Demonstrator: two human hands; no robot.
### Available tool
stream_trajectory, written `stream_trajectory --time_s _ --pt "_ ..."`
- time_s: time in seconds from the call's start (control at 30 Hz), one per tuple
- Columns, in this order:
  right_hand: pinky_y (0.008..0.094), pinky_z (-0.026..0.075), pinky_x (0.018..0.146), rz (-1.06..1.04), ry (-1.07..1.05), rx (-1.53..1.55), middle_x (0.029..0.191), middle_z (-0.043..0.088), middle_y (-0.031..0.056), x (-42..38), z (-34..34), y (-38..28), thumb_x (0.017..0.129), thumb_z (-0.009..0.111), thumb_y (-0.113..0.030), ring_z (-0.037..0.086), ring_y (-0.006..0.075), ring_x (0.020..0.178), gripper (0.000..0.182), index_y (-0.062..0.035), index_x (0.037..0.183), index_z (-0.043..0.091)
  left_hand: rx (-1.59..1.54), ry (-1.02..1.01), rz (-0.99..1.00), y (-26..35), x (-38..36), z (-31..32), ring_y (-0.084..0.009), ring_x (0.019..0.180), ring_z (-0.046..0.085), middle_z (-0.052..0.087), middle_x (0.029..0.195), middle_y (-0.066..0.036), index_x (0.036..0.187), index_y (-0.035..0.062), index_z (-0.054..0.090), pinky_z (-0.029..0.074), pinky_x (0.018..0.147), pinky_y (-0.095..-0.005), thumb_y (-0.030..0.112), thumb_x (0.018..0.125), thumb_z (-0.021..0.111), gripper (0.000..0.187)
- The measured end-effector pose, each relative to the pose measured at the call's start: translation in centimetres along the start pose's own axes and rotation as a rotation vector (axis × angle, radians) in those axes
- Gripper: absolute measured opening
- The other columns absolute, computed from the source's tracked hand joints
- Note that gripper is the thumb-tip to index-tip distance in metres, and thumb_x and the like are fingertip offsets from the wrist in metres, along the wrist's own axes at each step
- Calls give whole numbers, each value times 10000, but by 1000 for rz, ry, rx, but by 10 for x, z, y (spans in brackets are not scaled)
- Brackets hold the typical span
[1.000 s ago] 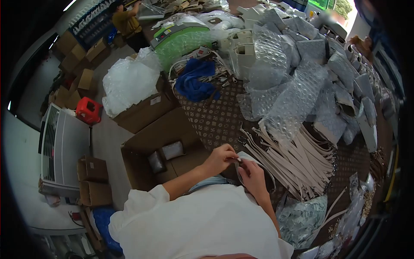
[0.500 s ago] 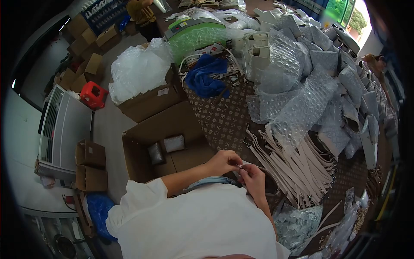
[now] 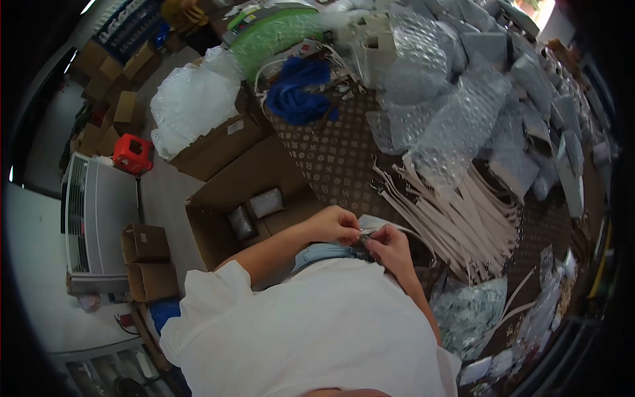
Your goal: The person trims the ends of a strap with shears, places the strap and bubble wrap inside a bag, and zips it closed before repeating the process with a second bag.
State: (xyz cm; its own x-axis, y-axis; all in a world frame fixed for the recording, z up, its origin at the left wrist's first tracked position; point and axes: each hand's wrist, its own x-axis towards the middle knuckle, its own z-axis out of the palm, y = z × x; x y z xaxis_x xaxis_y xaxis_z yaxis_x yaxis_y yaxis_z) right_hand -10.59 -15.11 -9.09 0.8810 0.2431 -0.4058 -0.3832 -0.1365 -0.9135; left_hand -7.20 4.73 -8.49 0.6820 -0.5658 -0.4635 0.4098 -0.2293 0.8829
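In front of my waist, my left hand (image 3: 336, 225) and my right hand (image 3: 390, 247) meet fingertip to fingertip. Both pinch a small metal clasp (image 3: 364, 233) at the end of a pale strap; its exact shape is too small to make out. From my right hand the strap (image 3: 418, 239) curves away over the table edge. A pale flat piece (image 3: 374, 222) shows just behind my fingers, mostly hidden. Right of my hands lies a fanned pile of cream straps (image 3: 463, 221) with metal ends.
An open cardboard box (image 3: 228, 185) with two small wrapped packets stands to the left. Bubble-wrapped items (image 3: 489, 49) heap at the far right. A blue cloth (image 3: 297, 92) and a green machine (image 3: 274, 36) are farther back. Another person (image 3: 185, 20) is at the back left.
The view has tilted and shifted, so the surroundings sit differently. My hands stay together at the clasp, and more of the strap and pale piece now shows between them.
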Motion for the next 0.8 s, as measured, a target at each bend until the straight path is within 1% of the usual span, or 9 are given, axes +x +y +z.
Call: stream_trajectory --time_s 0.07,0.17,0.3,0.33,0.4,0.47,0.53,0.77,0.8 --pt "216 407 422 -40 55 -135 603 571 54 -2 1 6 713 633 -32 531 91 477 119 19 741 529 -13 6 -47 -2 -8 -7 -96 645 583 611 724 -50 862 -13 593 482 578 -219 142 819 598 162" --pt "223 406 406 12 56 -138 584 573 62 -9 6 -9 722 633 -51 532 87 456 127 33 734 539 -48 1 -96 -10 -15 -9 -82 628 552 596 727 -37 868 -10 582 463 568 -211 142 826 588 158" --pt "244 426 440 90 25 -202 609 593 92 -9 6 -13 716 648 -85 552 117 477 159 48 764 576 22 -103 -182 4 -14 1 -62 628 535 588 719 -17 875 -12 579 455 598 -202 153 848 563 168" --pt "244 426 440 110 51 -194 609 593 92 -9 4 -8 716 648 -85 552 117 477 159 48 764 576 147 -63 -177 6 -12 3 -55 622 529 581 698 -9 849 -11 585 442 585 -194 157 847 564 169" --pt "266 443 485 -157 112 -312 632 609 106 -8 2 2 684 667 -97 571 147 520 166 43 739 596 345 -10 -143 7 -10 5 -33 584 488 547 633 20 783 -8 594 383 528 -176 169 848 563 191" --pt "278 452 517 -67 144 -324 637 611 118 -15 -4 -2 664 673 -100 580 176 548 158 36 711 608 323 -49 -158 7 -13 5 -36 576 471 541 624 19 780 -9 600 371 519 -182 180 842 570 202" --pt "279 449 514 -216 186 -416 623 603 126 -23 -8 -7 663 670 -89 575 190 531 143 32 702 605 300 -71 -171 8 -13 8 -40 567 454 534 615 17 777 -11 606 359 510 -188 192 837 577 213" --pt "288 454 516 -243 254 -455 620 600 131 -24 -23 -10 655 671 -73 582 205 533 110 10 687 607 195 -113 -117 14 -9 13 -26 579 439 519 618 33 767 2 608 345 516 -182 190 834 581 201" --pt "290 454 514 -269 391 -527 615 598 131 -23 -30 -2 659 669 -69 586 210 537 98 3 684 608 164 -104 -129 15 -11 13 -25 581 440 519 620 33 761 4 610 348 518 -185 188 833 581 200"
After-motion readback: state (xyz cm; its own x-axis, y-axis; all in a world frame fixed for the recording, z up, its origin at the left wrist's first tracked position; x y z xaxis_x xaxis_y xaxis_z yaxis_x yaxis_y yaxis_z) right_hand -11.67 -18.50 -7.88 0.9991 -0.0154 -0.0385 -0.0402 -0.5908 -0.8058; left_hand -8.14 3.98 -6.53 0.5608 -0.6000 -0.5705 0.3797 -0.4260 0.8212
